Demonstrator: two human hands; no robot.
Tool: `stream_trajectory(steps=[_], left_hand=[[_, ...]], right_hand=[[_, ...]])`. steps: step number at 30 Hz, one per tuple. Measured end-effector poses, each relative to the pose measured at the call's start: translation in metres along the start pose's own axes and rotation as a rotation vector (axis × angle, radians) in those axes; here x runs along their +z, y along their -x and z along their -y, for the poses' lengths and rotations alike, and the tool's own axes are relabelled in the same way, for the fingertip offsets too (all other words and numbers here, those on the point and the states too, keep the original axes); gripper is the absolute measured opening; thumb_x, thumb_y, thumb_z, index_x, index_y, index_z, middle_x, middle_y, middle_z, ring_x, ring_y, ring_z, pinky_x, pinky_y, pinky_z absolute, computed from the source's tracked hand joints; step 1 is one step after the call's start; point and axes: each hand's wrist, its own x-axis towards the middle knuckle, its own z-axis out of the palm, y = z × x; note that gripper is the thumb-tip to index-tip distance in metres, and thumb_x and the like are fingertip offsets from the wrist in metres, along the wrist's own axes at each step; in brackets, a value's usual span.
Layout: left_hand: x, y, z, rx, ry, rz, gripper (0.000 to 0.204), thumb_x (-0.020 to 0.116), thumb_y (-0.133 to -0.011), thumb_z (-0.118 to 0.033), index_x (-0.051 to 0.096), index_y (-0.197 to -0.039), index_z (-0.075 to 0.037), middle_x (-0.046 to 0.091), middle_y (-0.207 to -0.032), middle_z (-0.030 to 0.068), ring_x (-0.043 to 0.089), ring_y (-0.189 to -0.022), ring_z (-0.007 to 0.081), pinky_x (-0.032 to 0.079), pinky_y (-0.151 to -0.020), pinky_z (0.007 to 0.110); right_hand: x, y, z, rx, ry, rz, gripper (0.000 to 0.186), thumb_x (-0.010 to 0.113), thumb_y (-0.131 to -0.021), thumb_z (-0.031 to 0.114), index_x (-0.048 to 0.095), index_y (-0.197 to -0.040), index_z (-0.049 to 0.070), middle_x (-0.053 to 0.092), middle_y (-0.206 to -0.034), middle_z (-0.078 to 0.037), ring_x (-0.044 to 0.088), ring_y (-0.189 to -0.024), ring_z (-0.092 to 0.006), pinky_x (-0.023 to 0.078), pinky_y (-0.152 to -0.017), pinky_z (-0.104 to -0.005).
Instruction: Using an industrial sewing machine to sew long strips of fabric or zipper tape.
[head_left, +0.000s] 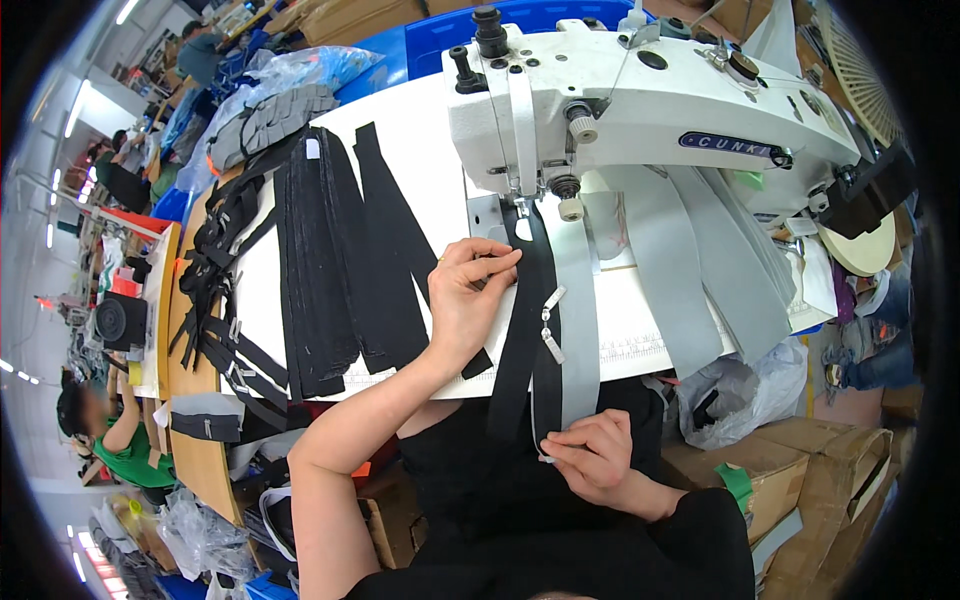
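Under the presser foot of a white sewing machine [640, 110] runs a black fabric strip [522, 340], with a light grey strip [577, 350] along its right side. On the black tape between them lie silver zipper pulls [552, 325]. My left hand [468, 295] is closed in a pinch at the left edge of the black strip, just below the needle area. Below the table's front edge, my right hand [598, 455] pinches the lower end of the zipper [546, 400]; a small pale piece shows at its fingertips.
Long black fabric strips [320, 270] lie left on the white table, beside tangled black webbing [215, 240]. Grey panels [670, 280] spread right of the needle. A plastic bag [750, 390] and cardboard boxes [800, 480] stand lower right. A person in green [135, 450] works far left.
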Motion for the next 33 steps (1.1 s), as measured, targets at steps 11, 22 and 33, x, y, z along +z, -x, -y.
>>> stream_trajectory(steps=[11, 22, 33], left_hand=[[0.002, -0.001, 0.001, -0.005, 0.049, -0.02, 0.027, 0.077, -0.083, 0.007, 0.084, -0.105, -0.007, 0.076, -0.102, 0.005, 0.067, -0.099, 0.0189, 0.057, -0.078, 0.029], [0.0, -0.001, -0.006, 0.0, 0.056, 0.015, 0.026, 0.077, -0.084, 0.006, 0.082, -0.107, -0.003, 0.075, -0.107, 0.0066, 0.067, -0.101, 0.0201, 0.056, -0.085, 0.029], [0.0, -0.001, 0.003, 0.021, 0.074, 0.029, 0.029, 0.072, -0.088, 0.009, 0.083, -0.11, -0.006, 0.073, -0.116, 0.0066, 0.067, -0.105, 0.0163, 0.055, -0.085, 0.027]], right_hand=[[0.008, -0.033, -0.01, 0.044, 0.057, -0.058, 0.031, 0.085, -0.068, 0.003, 0.08, -0.098, 0.01, 0.074, -0.096, 0.001, 0.066, -0.083, -0.0183, 0.04, -0.082, -0.0367], [0.007, -0.047, -0.009, 0.051, 0.142, -0.078, 0.03, 0.084, -0.071, 0.005, 0.08, -0.101, 0.009, 0.073, -0.099, 0.002, 0.066, -0.083, -0.0169, 0.038, -0.08, -0.0358], [0.0, -0.076, -0.02, 0.098, 0.206, -0.059, 0.029, 0.084, -0.07, 0.005, 0.079, -0.098, 0.007, 0.072, -0.096, 0.001, 0.065, -0.086, -0.0178, 0.04, -0.082, -0.0364]])
